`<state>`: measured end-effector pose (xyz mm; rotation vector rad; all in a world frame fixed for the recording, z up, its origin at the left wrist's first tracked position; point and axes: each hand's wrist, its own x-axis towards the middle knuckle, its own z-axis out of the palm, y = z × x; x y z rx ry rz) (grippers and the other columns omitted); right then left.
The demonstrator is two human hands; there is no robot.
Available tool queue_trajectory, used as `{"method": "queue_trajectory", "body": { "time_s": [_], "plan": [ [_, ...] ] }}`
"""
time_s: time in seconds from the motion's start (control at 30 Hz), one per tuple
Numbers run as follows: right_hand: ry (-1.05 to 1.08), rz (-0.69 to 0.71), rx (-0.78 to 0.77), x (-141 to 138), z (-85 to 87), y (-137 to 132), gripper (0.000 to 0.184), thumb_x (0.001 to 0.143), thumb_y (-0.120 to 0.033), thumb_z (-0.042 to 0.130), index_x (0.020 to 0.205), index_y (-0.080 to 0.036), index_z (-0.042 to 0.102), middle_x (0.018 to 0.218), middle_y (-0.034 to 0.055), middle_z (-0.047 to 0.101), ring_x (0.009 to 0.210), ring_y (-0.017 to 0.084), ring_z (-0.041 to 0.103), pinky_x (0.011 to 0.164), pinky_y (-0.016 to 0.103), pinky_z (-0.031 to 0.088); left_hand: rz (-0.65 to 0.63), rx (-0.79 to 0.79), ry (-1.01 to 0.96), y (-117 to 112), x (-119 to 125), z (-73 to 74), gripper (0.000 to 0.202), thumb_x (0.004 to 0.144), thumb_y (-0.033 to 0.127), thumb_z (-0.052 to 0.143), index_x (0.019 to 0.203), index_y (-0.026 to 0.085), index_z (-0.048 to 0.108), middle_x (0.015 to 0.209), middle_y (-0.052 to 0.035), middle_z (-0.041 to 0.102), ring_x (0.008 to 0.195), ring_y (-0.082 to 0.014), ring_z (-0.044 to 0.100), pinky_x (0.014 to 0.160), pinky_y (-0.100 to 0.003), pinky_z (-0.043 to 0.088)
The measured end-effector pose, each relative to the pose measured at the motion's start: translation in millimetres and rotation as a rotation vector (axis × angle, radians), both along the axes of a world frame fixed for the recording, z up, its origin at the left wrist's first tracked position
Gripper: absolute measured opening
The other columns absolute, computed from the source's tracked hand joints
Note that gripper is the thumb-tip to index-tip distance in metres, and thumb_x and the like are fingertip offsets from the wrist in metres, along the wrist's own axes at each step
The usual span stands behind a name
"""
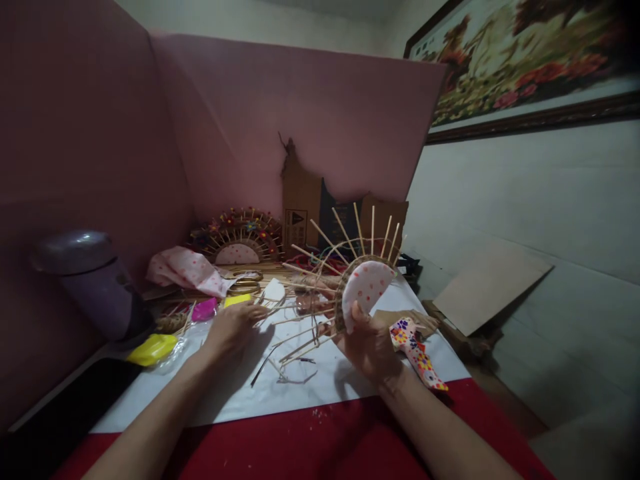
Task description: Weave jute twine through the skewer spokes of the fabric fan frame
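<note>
My right hand (pixel 367 343) grips a half-round piece covered in white fabric with red spots (pixel 367 287), thumb on its front. Brown woven cord edges its curve, and thin wooden sticks (pixel 345 227) fan outward from it. Loose twine loops among the upper sticks. To the left, my left hand (pixel 233 327) has its fingers pinched together by the stick ends, seemingly on a thin strand (pixel 275 309). Short cut sticks and dark strips (pixel 295 373) lie on the white cloth below. A flower-patterned fabric piece (pixel 420 353) rests beside my right wrist.
A similar decorated half-round piece (pixel 237 252) stands at the back, near spotted fabric (pixel 185 267) and scissors (pixel 246 283). Yellow (pixel 153 349) and magenta packets (pixel 204 309) lie left. A purple bottle (pixel 95 287) and a dark flat object (pixel 75 400) occupy the left edge; cardboard (pixel 303 207) leans behind.
</note>
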<state>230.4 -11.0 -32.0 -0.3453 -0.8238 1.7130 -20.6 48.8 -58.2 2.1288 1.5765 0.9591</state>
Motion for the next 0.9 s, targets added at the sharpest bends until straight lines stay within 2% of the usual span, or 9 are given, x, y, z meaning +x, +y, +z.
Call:
{"method": "queue_trajectory", "body": {
  "time_s": [0.17, 0.27, 0.4, 0.6, 0.77, 0.9],
  "plan": [
    [0.001, -0.060, 0.031, 13, 7.5, 6, 0.037, 0.076, -0.043, 0.058, 0.109, -0.027, 0.062, 0.101, 0.0054, 0.069, 0.106, 0.027, 0.057, 0.093, 0.050, 0.041, 0.012, 0.110, 0.327, -3, -4, 0.3, 0.026, 0.074, 0.022, 0.047, 0.080, 0.024, 0.072, 0.070, -0.0059, 0.059, 0.070, -0.0212, 0.053, 0.065, -0.031, 0.037],
    [0.031, -0.094, 0.056, 19, 12.8, 9, 0.036, 0.078, -0.045, 0.055, 0.109, -0.027, 0.062, 0.108, 0.0051, 0.067, 0.109, 0.027, 0.056, 0.093, 0.050, 0.041, 0.042, 0.156, 0.445, -2, -7, 0.6, 0.029, 0.078, 0.021, 0.042, 0.085, 0.022, 0.071, 0.072, -0.0077, 0.059, 0.071, -0.0223, 0.053, 0.064, -0.031, 0.036],
    [0.084, -0.053, 0.067, 23, 18.7, 10, 0.034, 0.080, -0.044, 0.054, 0.105, -0.024, 0.063, 0.113, 0.0055, 0.065, 0.112, 0.028, 0.054, 0.092, 0.051, 0.042, 0.068, 0.201, 0.553, -1, -8, 0.1, 0.032, 0.082, 0.021, 0.037, 0.087, 0.018, 0.069, 0.074, -0.0102, 0.060, 0.071, -0.0230, 0.053, 0.063, -0.032, 0.037],
    [0.103, -0.010, 0.104, 24, 19.3, 9, 0.031, 0.080, -0.041, 0.054, 0.103, -0.022, 0.064, 0.111, 0.0063, 0.066, 0.113, 0.026, 0.053, 0.093, 0.049, 0.043, -0.057, 0.274, 0.676, -7, 11, -2.6, 0.030, 0.081, 0.016, 0.041, 0.084, 0.020, 0.071, 0.076, -0.0104, 0.061, 0.078, -0.0245, 0.053, 0.070, -0.037, 0.037],
    [0.094, -0.039, 0.153, 26, 16.4, 12, 0.031, 0.079, -0.042, 0.055, 0.101, -0.022, 0.064, 0.111, 0.0052, 0.066, 0.116, 0.025, 0.051, 0.096, 0.048, 0.041, -0.169, 0.339, 0.726, -12, 28, -6.9, 0.028, 0.081, 0.012, 0.043, 0.086, 0.020, 0.068, 0.083, -0.0108, 0.061, 0.079, -0.0239, 0.052, 0.074, -0.039, 0.037],
    [0.075, -0.087, 0.191, 24, 17.7, 13, 0.030, 0.078, -0.044, 0.057, 0.098, -0.024, 0.064, 0.115, 0.0039, 0.064, 0.119, 0.024, 0.048, 0.098, 0.047, 0.039, -0.224, 0.373, 0.724, -14, 31, -8.1, 0.026, 0.082, 0.011, 0.044, 0.088, 0.022, 0.067, 0.083, -0.0101, 0.060, 0.081, -0.0234, 0.051, 0.076, -0.039, 0.037]
  ]
}}
